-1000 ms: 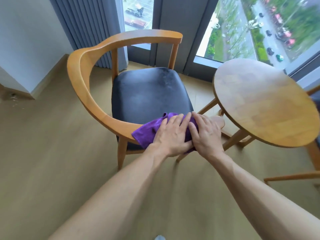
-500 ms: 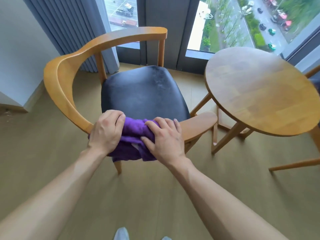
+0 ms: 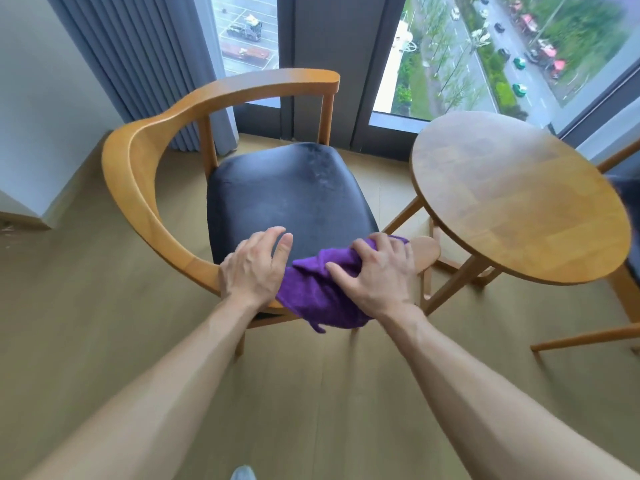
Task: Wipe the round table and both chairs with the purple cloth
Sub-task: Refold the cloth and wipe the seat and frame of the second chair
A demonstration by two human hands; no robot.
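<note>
The purple cloth [image 3: 311, 292] lies bunched over the near armrest of the wooden chair [image 3: 138, 174], close to the armrest's rounded end. My right hand [image 3: 379, 275] grips the cloth from above, fingers curled over its far edge. My left hand [image 3: 254, 268] rests on the same armrest just left of the cloth, with its fingers loose and lifted over the black seat [image 3: 287, 195]. The round wooden table [image 3: 519, 202] stands to the right of the chair. Only a dark seat edge [image 3: 625, 202] and a wooden leg of the second chair show at the far right.
A tall window [image 3: 433, 46] and grey curtains [image 3: 145, 64] run behind the chair and table. A white wall corner [image 3: 31, 150] stands at the left. Wooden floor stretches in front of the chair around my arms.
My right hand has slid the cloth rightward along the armrest toward its end. My left hand has come off the cloth and now rests beside it.
</note>
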